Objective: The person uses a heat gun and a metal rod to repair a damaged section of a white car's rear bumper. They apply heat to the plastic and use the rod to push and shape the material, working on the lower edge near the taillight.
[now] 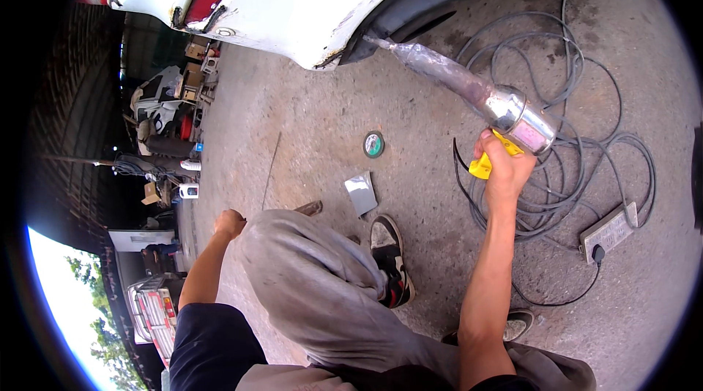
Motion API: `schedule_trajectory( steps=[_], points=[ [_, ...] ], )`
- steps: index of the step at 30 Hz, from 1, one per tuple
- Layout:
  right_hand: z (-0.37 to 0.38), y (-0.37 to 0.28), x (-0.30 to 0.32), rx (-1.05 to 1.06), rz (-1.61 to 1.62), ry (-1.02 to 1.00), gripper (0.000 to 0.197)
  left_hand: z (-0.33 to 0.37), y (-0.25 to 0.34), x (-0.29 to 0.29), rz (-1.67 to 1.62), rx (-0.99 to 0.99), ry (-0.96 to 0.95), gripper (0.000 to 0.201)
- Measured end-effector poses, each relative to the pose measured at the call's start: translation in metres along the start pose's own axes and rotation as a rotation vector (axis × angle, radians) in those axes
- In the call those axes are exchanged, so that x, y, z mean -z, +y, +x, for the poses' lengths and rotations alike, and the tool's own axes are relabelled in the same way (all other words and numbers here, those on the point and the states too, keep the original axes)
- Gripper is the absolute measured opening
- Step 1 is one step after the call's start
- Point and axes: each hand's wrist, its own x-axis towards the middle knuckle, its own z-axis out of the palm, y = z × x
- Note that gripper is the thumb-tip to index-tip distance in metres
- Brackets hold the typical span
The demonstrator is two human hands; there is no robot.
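Observation:
My right hand (pixel 505 171) is closed round the yellow handle of a heat gun (pixel 480 98). Its long, stained metal barrel points up and left, and the narrow nozzle tip appears at the dark wheel-arch edge of a white vehicle body (pixel 293 3). Chipped paint marks the lower corner of that body. My left hand (pixel 231 224) is a closed fist beside my bent knee; whether anything is inside it is hidden. Just beyond my knee, a thin dark rod (pixel 272 170) runs across the floor, and a short brown flat piece (pixel 310 208) shows partly behind the knee.
A green-centred disc (pixel 373 144) and a grey sheet (pixel 360 193) lie on the concrete before my shoe (pixel 388 252). Coiled grey cable (pixel 578 149) spreads at right, near a power strip (pixel 610 233) with a black plug. Boxes (pixel 192 80) and clutter line the far left; a truck (pixel 157 307) stands behind.

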Motion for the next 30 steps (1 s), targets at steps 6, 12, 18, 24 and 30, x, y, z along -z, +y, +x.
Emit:
schedule_trajectory(
  steps=[6, 12, 18, 24, 30],
  points=[
    [0.001, 0.002, -0.009, 0.032, 0.022, 0.023, 0.011, 0.015, 0.013, 0.006, -0.082, -0.034, 0.02, 0.028],
    [0.003, 0.003, -0.007, 0.016, 0.02, 0.012, 0.011, 0.039, 0.02, 0.004, -0.147, -0.109, 0.017, 0.028],
    [0.005, -0.004, -0.01, 0.017, 0.015, -0.013, 0.012, 0.038, 0.033, 0.007, -0.11, -0.145, 0.003, 0.029],
    [0.011, -0.006, -0.015, -0.005, 0.017, -0.042, 0.01, 0.041, 0.03, 0.001, -0.135, -0.158, 0.0, 0.03],
    [0.016, -0.001, -0.009, 0.0, 0.062, -0.01, 0.008, 0.037, 0.045, 0.004, -0.162, -0.137, -0.012, 0.032]
  ],
)
